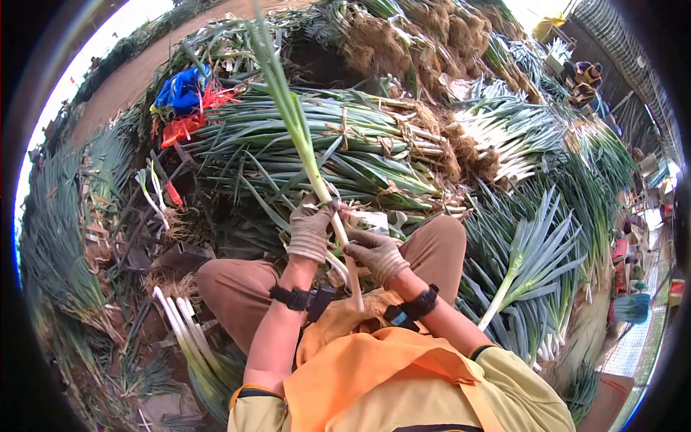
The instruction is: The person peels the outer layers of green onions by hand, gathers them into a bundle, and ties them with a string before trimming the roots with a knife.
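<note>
Orange apron (345, 367) fills the bottom of the view, over two bent knees in brown trousers. By the left knee lie peeled white stalks (180, 324), three or perhaps four; they overlap too much to count surely. Higher on the left sit one wad of blue plastic (180, 90) and one of red plastic (183, 128) among dark trimmings.

At the centre, two gloved hands hold one leek (306, 151), upright and tilted slightly left. Its green leaves reach the top of the frame and its white end points down at the apron. The left hand (311, 230) is clenched around the stalk where green turns to white. The right hand (376, 255) sits just below and beside it, fingers curled around the white shaft. Each wrist wears one black wristband (291, 297).

Behind the hands, tied bundles (360, 140) of leeks are stacked in a heap, roots to the right, blocking the ground beyond. Right of the right knee lies one loose leek (515, 270) on a bed of cut leaves. Far upper right, another person (586, 73) crouches, too small to make out.
</note>
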{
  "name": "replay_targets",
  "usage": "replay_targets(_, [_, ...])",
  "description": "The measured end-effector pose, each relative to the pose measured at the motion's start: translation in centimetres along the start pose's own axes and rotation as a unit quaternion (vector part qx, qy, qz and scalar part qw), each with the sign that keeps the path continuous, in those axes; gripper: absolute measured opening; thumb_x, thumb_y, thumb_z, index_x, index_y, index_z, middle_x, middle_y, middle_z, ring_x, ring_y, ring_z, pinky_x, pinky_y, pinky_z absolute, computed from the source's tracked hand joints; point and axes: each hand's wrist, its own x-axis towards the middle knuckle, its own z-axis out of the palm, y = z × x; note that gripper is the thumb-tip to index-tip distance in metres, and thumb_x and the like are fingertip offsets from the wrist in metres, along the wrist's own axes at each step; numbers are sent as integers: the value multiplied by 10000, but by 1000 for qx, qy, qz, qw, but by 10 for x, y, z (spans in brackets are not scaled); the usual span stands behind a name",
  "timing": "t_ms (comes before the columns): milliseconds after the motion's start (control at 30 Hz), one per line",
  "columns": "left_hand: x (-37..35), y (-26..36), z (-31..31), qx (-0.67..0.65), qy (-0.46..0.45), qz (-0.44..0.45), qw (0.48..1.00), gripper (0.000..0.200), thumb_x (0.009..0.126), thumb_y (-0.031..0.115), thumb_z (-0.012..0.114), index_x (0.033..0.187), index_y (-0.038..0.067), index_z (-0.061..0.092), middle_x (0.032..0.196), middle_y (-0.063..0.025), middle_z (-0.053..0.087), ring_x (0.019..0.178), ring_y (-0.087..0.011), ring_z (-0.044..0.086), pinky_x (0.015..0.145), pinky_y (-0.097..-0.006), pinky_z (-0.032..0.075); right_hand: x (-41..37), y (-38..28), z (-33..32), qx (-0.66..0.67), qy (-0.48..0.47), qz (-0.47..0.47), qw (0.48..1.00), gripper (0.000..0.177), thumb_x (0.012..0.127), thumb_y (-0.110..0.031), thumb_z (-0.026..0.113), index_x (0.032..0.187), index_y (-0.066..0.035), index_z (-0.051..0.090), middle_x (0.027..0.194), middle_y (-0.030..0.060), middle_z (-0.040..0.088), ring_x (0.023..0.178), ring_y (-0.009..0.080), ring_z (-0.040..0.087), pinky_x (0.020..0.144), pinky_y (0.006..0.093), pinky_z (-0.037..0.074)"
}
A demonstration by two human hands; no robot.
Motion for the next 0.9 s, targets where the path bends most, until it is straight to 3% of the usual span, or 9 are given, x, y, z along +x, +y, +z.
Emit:
replay_targets(300, [-2,-9,-5,1,1,0,1000,224,758,19,596,969,32,522,724,-89,594,605,-172,604,532,-262,519,5,4,-12,-50,30,-5,998,180,717,-126,660,830,10,630,711,30,601,622,81,531,563,222,449])
replay_targets(467, [-6,-7,-8,-23,8,-35,999,237,766,52,599,987,46,514,731,-98,597,609,-190,610,525,-269,514,-39,-25,-41,100,-153,103,978,135,761,-92,596,854,3,572,670,15,529,605,115,513,589,239,435])
replay_targets(533, [-3,-12,-16,-32,-3,-34,999,234,772,56,594,991,63,512,736,-95,594,613,-189,608,537,-271,513,-70,-24,-58,-175,-82,-362,912,87,773,-100,554,778,-16,533,628,14,501,596,138,498,583,247,418])
replay_targets(567, [-3,-11,-17,-38,1,-36,999,236,774,61,594,993,75,507,738,-91,585,609,-182,599,551,-271,513,-86,-35,-69,55,-79,-181,979,96,767,-90,548,730,-5,522,636,40,510,592,154,501,551,257,408])
replay_targets(600, [-1,-15,-21,-43,-1,-37,998,248,775,58,592,1004,73,498,733,-93,576,617,-183,593,561,-277,516,-99,-44,-82,282,-65,14,957,120,760,-80,542,681,5,510,643,67,519,589,170,505,519,268,399])
replay_targets(667, [-2,-17,-20,-91,-19,-50,994,253,777,47,586,1010,73,492,739,-99,570,626,-194,591,569,-285,521,-95,-41,-112,259,-112,-40,959,134,717,-79,589,795,11,529,739,63,517,667,139,509,568,244,410])
replay_targets(700, [-2,-18,-18,-90,-16,-56,994,254,778,44,583,1013,72,492,747,-105,571,633,-201,592,570,-289,522,-94,-47,-120,-38,10,7,999,203,741,-96,603,902,16,552,785,60,541,655,131,511,573,237,423])
replay_targets(767, [-4,-20,-11,-111,-21,-65,991,278,775,42,586,1034,67,490,765,-114,575,637,-210,592,582,-295,525,-60,7,-128,-34,28,-37,998,242,753,-101,601,962,9,550,797,52,559,663,135,524,603,238,437])
replay_targets(900, [-26,-18,1,-123,-72,-42,989,273,773,34,589,1031,46,500,774,-80,585,653,-190,598,586,-294,529,-38,22,-81,-241,-99,-97,961,320,792,-159,588,1074,-20,528,846,38,597,759,108,532,699,246,447])
